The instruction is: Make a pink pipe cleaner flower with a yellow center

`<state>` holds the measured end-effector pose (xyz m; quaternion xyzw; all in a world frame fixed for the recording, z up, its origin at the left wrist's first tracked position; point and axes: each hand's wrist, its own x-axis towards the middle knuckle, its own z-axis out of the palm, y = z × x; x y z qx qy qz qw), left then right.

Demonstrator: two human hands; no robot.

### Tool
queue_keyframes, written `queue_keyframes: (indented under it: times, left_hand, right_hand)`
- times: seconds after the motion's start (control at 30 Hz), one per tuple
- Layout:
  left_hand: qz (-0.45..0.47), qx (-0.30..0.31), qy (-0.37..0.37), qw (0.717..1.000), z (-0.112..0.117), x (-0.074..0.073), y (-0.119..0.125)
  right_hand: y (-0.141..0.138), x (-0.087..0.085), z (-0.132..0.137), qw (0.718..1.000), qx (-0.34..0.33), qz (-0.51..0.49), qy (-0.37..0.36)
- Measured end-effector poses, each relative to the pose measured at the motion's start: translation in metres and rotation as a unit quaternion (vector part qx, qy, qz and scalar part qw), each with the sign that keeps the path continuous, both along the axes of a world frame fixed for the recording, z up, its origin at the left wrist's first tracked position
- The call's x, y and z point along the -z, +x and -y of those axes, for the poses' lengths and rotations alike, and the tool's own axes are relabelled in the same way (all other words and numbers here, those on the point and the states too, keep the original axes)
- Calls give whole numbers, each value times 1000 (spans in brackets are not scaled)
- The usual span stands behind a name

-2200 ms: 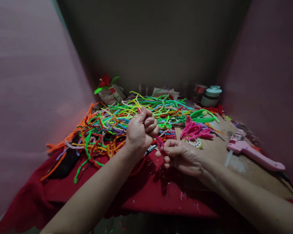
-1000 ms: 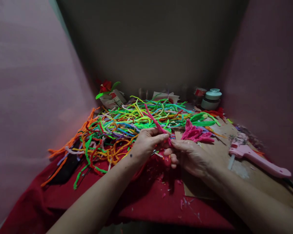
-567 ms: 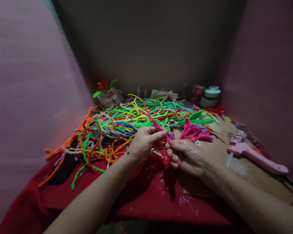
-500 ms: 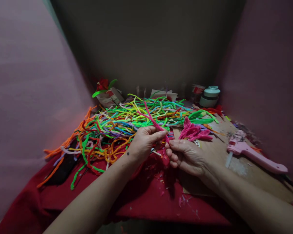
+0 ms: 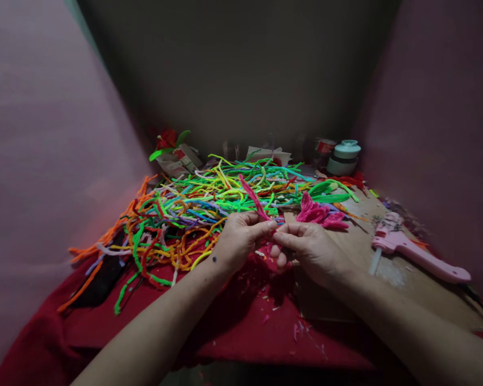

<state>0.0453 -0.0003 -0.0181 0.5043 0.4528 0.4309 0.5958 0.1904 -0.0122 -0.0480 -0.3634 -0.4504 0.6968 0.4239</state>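
Both hands meet over the red cloth at the table's middle. My left hand pinches a pink pipe cleaner that sticks up and back from its fingertips. My right hand pinches the same pink pipe cleaner right beside the left fingertips, its fingers curled. A big heap of coloured pipe cleaners lies just behind the hands. A bunch of folded pink pipe cleaner pieces rests to the right of them.
A pink glue gun lies on a cardboard sheet at the right. A white lidded jar and small boxes stand at the back. A red flower with a green leaf stands back left. Pink walls close both sides.
My left hand came down from a raised fist to meet my right hand. The pink pipe cleaner now stands straighter between the two pinches, and the hands sit closer together.
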Motion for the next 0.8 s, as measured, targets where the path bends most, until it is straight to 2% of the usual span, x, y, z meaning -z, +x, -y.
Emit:
queue_keyframes:
  times: [0.2,0.33,0.53,0.8]
  left_hand:
    - [13,-51,14,999,-6,1,-5]
    - [12,-47,15,999,-9,4,-8]
    - [28,1,-40,999,-4,5,-1]
    - [50,-11,-36,998,1,6,4]
  right_hand:
    - [-2,-3,4,999,15,33,11]
    - [-1,-3,4,1000,7,28,-2]
    - [0,4,0,999,4,-38,-33]
    - [-1,13,-5,993,-5,-90,-77]
